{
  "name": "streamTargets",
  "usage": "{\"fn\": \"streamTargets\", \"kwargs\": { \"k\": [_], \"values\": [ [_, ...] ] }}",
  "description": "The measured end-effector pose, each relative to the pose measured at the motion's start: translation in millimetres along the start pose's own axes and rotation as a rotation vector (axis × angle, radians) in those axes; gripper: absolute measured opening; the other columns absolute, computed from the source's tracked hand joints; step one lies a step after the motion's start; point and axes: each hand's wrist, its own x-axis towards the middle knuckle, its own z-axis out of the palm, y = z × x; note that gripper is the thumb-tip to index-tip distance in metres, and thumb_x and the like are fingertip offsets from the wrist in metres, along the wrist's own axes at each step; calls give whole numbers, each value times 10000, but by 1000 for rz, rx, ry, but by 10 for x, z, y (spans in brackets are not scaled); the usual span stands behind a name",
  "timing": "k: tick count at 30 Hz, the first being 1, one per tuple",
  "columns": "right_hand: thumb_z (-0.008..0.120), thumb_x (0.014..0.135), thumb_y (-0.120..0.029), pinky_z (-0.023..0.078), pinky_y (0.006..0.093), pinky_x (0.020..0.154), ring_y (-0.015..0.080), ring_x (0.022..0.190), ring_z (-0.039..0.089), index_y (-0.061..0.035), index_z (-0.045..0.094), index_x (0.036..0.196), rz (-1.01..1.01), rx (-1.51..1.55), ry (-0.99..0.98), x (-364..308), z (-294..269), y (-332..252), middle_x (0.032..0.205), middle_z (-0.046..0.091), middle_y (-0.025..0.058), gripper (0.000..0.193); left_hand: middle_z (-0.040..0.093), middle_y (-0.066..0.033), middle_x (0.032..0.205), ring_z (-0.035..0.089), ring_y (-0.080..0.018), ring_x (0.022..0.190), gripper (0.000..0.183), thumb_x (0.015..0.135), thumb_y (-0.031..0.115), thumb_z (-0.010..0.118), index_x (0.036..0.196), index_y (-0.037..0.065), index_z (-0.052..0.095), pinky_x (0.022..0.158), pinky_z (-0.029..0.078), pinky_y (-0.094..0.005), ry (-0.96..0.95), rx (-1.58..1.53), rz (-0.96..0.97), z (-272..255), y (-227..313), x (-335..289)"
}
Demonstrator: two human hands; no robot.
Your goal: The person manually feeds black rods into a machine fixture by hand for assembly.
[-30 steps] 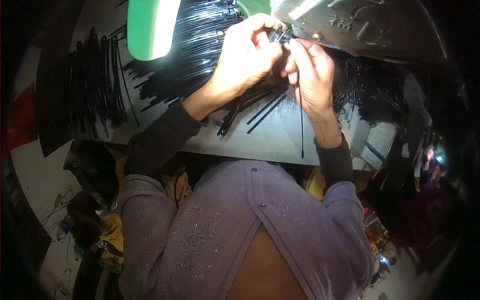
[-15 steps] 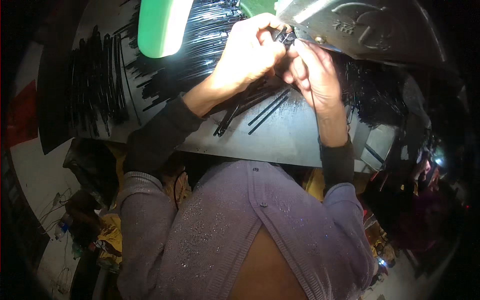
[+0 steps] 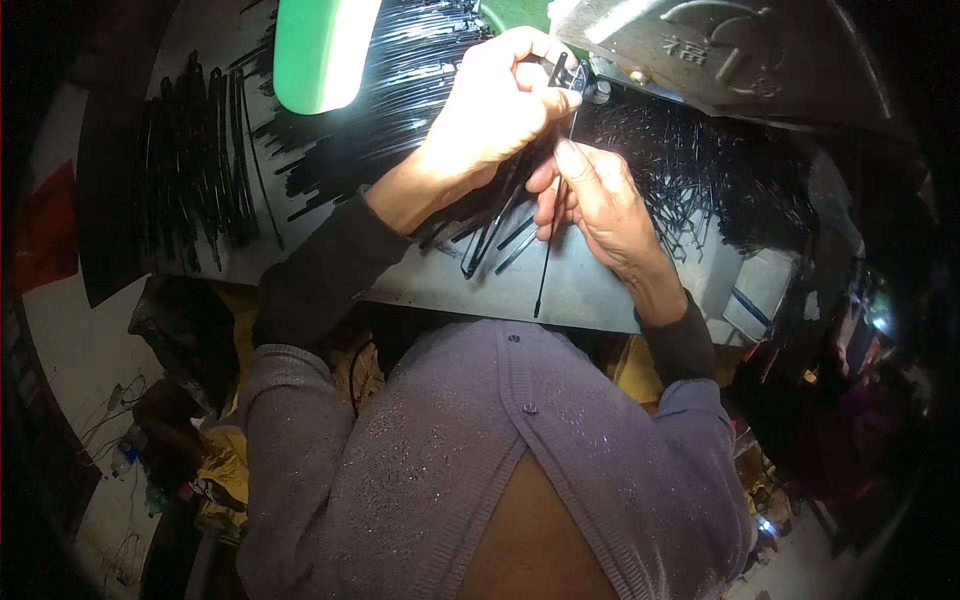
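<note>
My left hand (image 3: 495, 115) is closed in a pinch on a long, narrow black strip (image 3: 493, 232), which slants down toward the table's near edge. Just right of it, my right hand (image 3: 608, 205) grips a thin black rod (image 3: 545, 275) between thumb and fingers. The rod's upper part runs up to the left fingertips, and its lower end hangs close to the table edge. Whether rod and strip are joined at the fingertips I cannot make out. A short black strip (image 3: 515, 252) lies on the table beneath my hands.
Many black strips (image 3: 400, 100) are heaped under a green-and-white lamp (image 3: 325, 60). More black strips (image 3: 195, 165) lie at the left, and a tangle of thin black pieces (image 3: 680, 170) at the right. A metal panel (image 3: 730, 50) overhangs the far right. A pale box (image 3: 760, 290) sits at the right edge.
My right hand has drawn down from the left fingertips, and the thin rod now shows below it. The strip in my left hand stands out more clearly.
</note>
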Motion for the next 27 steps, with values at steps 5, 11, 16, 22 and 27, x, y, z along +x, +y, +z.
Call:
{"fn": "streamTargets", "kwargs": {
  "k": [5,11,16,22,27],
  "values": [
    [407,976,-288,481,225,476,139,488,585,27,572,794,-3,8,0,-32,-17,-18,600,592,89,400,489,17,731,487,-47,636,183,732,-11,631,897,10,553,552,427,-188,3,121,-46,27,36,14],
    [423,972,-244,478,233,460,136,474,572,25,556,771,-65,-2,18,-13,-6,-142,588,580,91,361,518,15,705,508,-54,608,150,742,-14,648,843,14,540,562,437,-176,15,18,58,6,-37,105],
    [434,968,-250,476,232,455,136,466,566,19,552,768,-43,44,24,72,-76,-164,586,576,87,356,569,18,680,507,-59,584,49,782,0,640,810,13,602,556,418,-206,38,169,40,23,17,176],
    [429,968,-238,472,231,450,139,461,562,19,554,770,-46,39,46,57,-64,-103,585,575,92,347,556,-3,716,545,-65,610,146,747,-27,643,841,20,542,548,446,-174,16,-2,80,9,-78,155],
    [420,970,-262,472,234,455,144,465,564,17,557,775,-32,38,33,34,-58,-142,582,573,96,368,574,-18,715,557,-70,614,135,747,-17,655,841,10,561,529,448,-180,44,-56,74,17,-149,164]
  ]
}}
